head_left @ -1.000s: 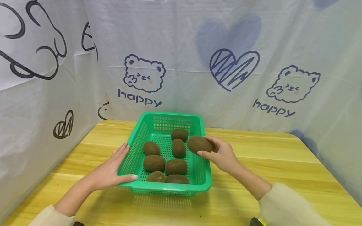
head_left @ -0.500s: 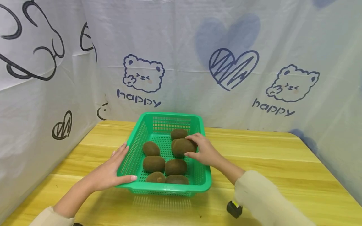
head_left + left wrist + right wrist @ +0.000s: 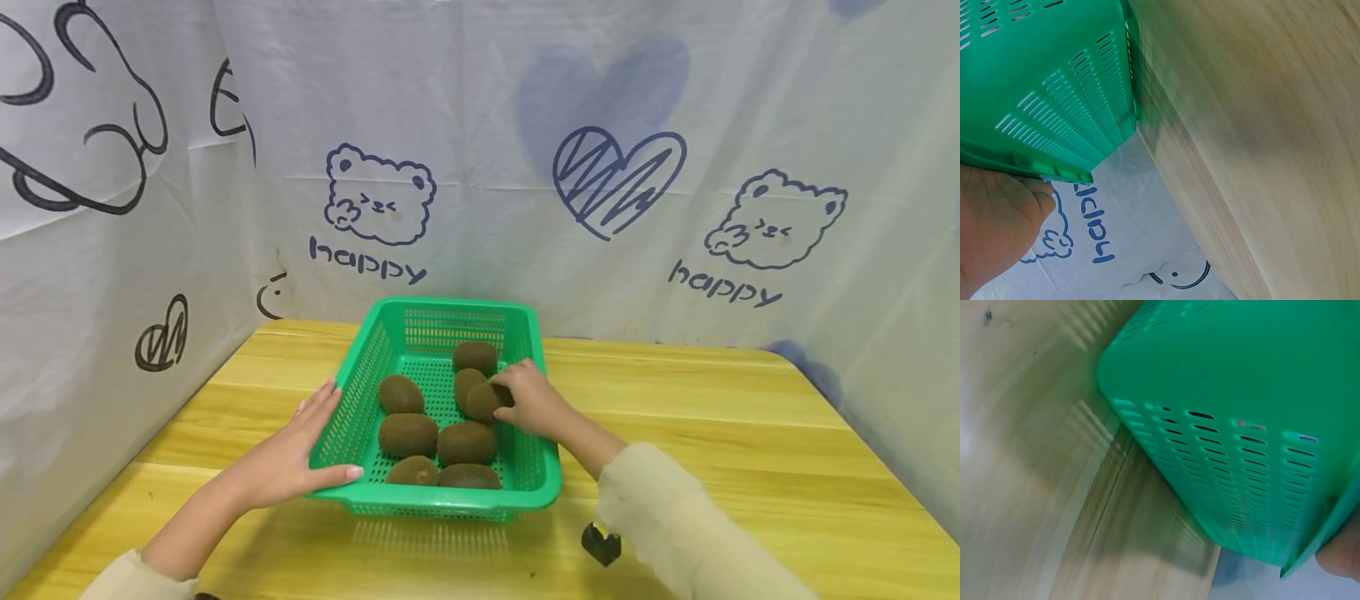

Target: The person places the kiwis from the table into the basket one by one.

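Observation:
A green plastic basket [image 3: 450, 497] with slotted walls holds several brown, fuzzy kiwis, among them one at the left [image 3: 401, 394] and one at the back [image 3: 474, 357]. My right hand [image 3: 534, 402] reaches in over the right rim and holds a kiwi [image 3: 483, 403] between thumb and fingers, low in the basket. That kiwi partly covers another kiwi [image 3: 467, 386] behind it. At the basket's front left corner my left hand [image 3: 285, 467] rests with fingers extended along the left rim and thumb on the front rim. In the right wrist view the basket wall hides the held kiwi.
The basket stands on a yellow wood-grain table [image 3: 712, 467]. A white cloth [image 3: 480, 100] printed with bears and hearts hangs behind the table and at its sides. Beneath the right sleeve is a small black object [image 3: 602, 545].
My right hand has carried the kiwi from above the right rim leftward and down into the basket, beside the other kiwis. The left hand has stayed at the basket's corner.

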The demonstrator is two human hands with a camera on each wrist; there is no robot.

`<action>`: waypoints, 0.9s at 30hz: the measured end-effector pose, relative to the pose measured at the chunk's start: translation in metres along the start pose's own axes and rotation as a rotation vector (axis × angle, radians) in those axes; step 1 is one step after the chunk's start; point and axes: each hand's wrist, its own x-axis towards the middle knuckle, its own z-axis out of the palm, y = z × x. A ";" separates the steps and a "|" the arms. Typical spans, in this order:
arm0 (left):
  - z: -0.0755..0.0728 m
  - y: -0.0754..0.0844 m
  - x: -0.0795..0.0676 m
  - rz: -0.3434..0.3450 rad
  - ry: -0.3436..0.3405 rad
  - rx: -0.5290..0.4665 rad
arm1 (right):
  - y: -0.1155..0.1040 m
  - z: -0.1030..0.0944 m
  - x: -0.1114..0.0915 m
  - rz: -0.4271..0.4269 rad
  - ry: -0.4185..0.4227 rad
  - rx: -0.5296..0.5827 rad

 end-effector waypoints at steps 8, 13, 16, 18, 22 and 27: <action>0.000 0.001 0.001 0.010 0.001 0.005 | 0.006 -0.008 -0.013 0.006 0.130 0.110; -0.001 0.001 0.000 0.030 0.009 0.003 | 0.009 -0.014 -0.027 -0.058 0.291 0.132; -0.002 0.000 0.000 0.041 0.002 -0.018 | 0.012 -0.019 -0.037 -0.078 0.340 0.134; -0.004 0.001 0.001 0.035 -0.010 -0.024 | 0.015 -0.022 -0.045 -0.086 0.360 0.127; -0.009 0.008 0.004 0.005 -0.007 0.037 | 0.022 -0.028 -0.060 -0.101 0.411 0.072; -0.010 0.025 0.012 0.003 0.075 0.184 | 0.033 -0.034 -0.078 -0.097 0.479 -0.013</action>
